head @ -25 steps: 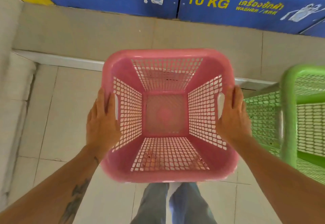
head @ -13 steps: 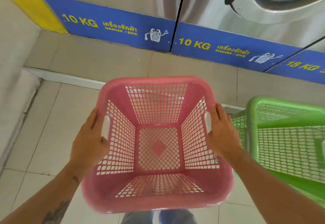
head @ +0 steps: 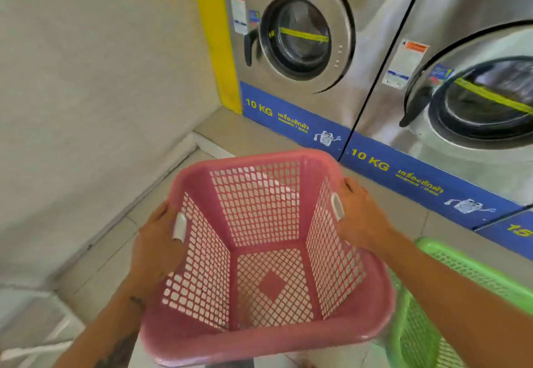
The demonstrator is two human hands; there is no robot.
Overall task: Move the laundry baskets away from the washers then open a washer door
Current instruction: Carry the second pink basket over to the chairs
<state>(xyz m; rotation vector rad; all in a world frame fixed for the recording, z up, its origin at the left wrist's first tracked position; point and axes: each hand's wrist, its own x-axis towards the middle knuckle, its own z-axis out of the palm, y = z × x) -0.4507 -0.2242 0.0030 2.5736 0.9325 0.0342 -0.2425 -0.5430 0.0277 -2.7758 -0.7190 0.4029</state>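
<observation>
Both hands grip the pink basket point(head: 268, 258) at centre: left hand point(head: 157, 248) at 9 o'clock, right hand point(head: 360, 214) at 3, fingers curled over its rim. Green basket point(head: 427, 321) sits at 4 o'clock. Washers point(head: 300, 35) stand at 12 to 2, doors closed.
</observation>
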